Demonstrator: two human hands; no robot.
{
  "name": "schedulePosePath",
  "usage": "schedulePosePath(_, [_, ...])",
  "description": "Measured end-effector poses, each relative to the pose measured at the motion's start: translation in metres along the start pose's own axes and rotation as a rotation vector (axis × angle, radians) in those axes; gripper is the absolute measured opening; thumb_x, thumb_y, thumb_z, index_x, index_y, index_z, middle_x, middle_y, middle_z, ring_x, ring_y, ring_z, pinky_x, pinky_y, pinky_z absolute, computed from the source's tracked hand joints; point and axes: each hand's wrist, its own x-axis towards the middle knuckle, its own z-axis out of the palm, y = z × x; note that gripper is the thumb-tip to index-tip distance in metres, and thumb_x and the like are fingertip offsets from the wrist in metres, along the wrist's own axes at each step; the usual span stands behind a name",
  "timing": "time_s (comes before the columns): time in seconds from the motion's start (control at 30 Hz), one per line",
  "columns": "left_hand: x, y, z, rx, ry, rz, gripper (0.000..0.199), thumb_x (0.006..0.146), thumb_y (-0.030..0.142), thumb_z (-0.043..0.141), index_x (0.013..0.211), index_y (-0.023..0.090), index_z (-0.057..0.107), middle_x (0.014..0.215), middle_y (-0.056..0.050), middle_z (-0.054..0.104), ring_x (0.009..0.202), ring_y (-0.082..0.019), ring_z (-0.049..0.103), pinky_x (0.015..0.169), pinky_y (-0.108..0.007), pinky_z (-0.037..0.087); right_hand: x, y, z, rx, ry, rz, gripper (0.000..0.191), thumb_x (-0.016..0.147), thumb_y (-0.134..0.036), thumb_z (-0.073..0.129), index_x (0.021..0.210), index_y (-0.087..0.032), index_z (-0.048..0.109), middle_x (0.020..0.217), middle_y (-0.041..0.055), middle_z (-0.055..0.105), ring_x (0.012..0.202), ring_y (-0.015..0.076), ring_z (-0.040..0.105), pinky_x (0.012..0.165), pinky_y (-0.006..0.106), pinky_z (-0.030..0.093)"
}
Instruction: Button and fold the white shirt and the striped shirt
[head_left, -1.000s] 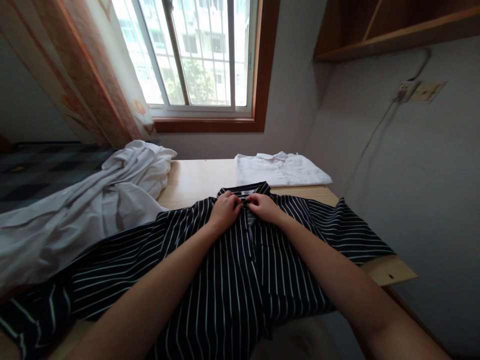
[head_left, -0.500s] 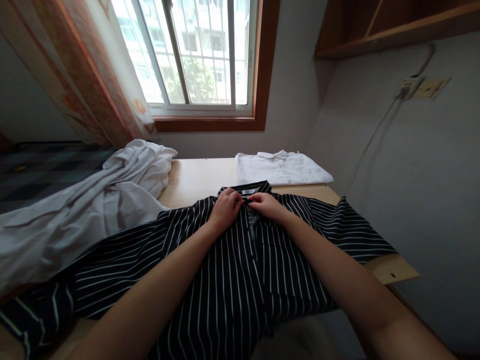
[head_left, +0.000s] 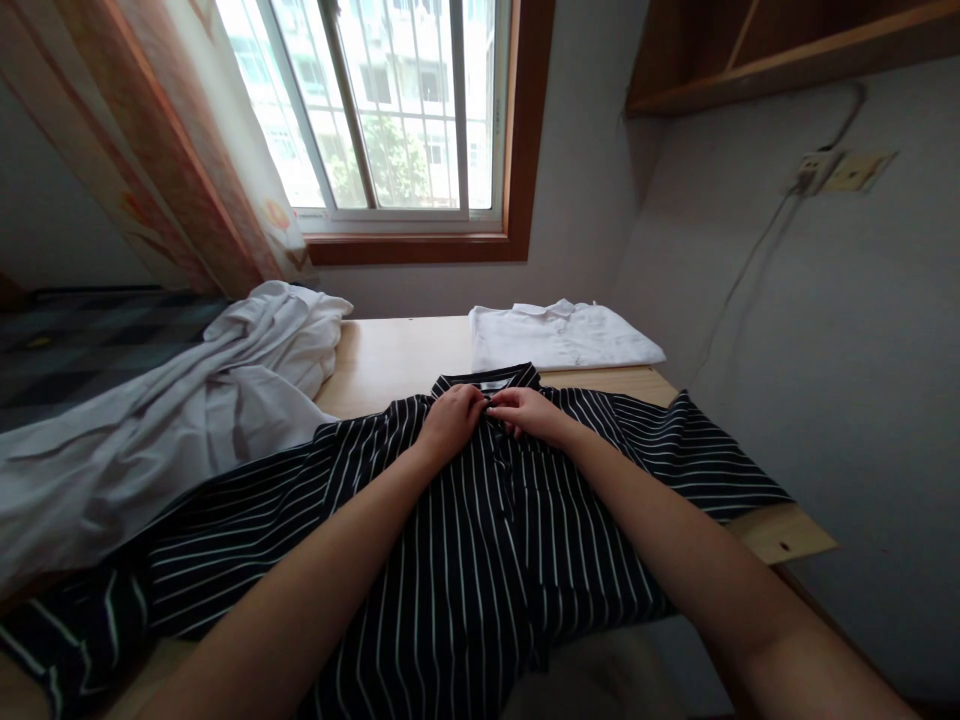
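Note:
A black shirt with white stripes point(head_left: 450, 540) lies spread face up, its collar toward the window and its sleeves out to both sides. My left hand point(head_left: 454, 417) is closed on the front edge just below the collar point(head_left: 487, 378). Close beside it, my right hand point(head_left: 527, 412) pinches the same front edge from the other side. The fingertips of both hands almost meet there. Whatever small part sits between them, perhaps a button, is too small to make out. Below my hands the two front edges lie side by side down the middle.
A folded white shirt point(head_left: 562, 338) lies at the back right of the light wooden table point(head_left: 405, 345). Crumpled white cloth point(head_left: 247, 400) is heaped at the left, beside a dark checked cover point(head_left: 97, 340). A cord point(head_left: 742, 280) hangs from the socket on the right wall.
The fingers of my right hand have shifted slightly at the collar opening, and the gap in the shirt front below them looks narrower. My left hand stays nearly in place.

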Motion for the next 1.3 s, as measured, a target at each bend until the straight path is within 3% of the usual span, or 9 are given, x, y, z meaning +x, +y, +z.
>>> schedulePosePath(0.47, [0.002, -0.005, -0.009, -0.007, -0.1, -0.044, 0.007, 0.079, 0.013, 0.061, 0.079, 0.02, 0.061, 0.09, -0.005, 0.065, 0.09, -0.022, 0.063, 0.086, -0.038, 0.052, -0.003, -0.005, 0.002, -0.15, 0.082, 0.027, 0.023, 0.083, -0.004, 0.055, 0.099, -0.013, 0.07, 0.072, -0.0006, 0.065, 0.051, 0.007, 0.054, 0.043, 0.017, 0.045])
schedulePosePath(0.9, [-0.002, -0.002, -0.004, 0.118, -0.064, 0.044, 0.009, 0.089, 0.017, 0.052, 0.083, 0.018, 0.059, 0.091, -0.008, 0.061, 0.09, -0.023, 0.06, 0.088, -0.039, 0.05, 0.0, 0.001, 0.0, -0.124, 0.091, 0.035, 0.026, 0.082, -0.006, 0.058, 0.105, -0.013, 0.068, 0.075, -0.0001, 0.064, 0.052, 0.008, 0.054, 0.045, 0.02, 0.047])
schedulePosePath(1.17, [-0.002, 0.002, -0.007, 0.135, -0.04, 0.075, 0.011, 0.091, 0.018, 0.048, 0.086, 0.02, 0.057, 0.092, -0.007, 0.063, 0.088, -0.022, 0.061, 0.085, -0.038, 0.05, 0.003, 0.01, -0.005, -0.018, 0.02, -0.004, 0.028, 0.083, -0.01, 0.059, 0.11, -0.014, 0.062, 0.069, -0.0035, 0.06, 0.05, 0.0085, 0.054, 0.044, 0.019, 0.046])
schedulePosePath(1.3, [-0.002, 0.001, -0.008, 0.12, -0.039, 0.062, 0.012, 0.092, 0.02, 0.047, 0.084, 0.02, 0.057, 0.091, -0.007, 0.065, 0.087, -0.022, 0.062, 0.082, -0.037, 0.05, 0.004, 0.011, -0.007, 0.021, -0.014, -0.018, 0.019, 0.087, -0.015, 0.059, 0.105, -0.015, 0.063, 0.067, -0.0029, 0.061, 0.051, 0.0084, 0.057, 0.042, 0.017, 0.046])
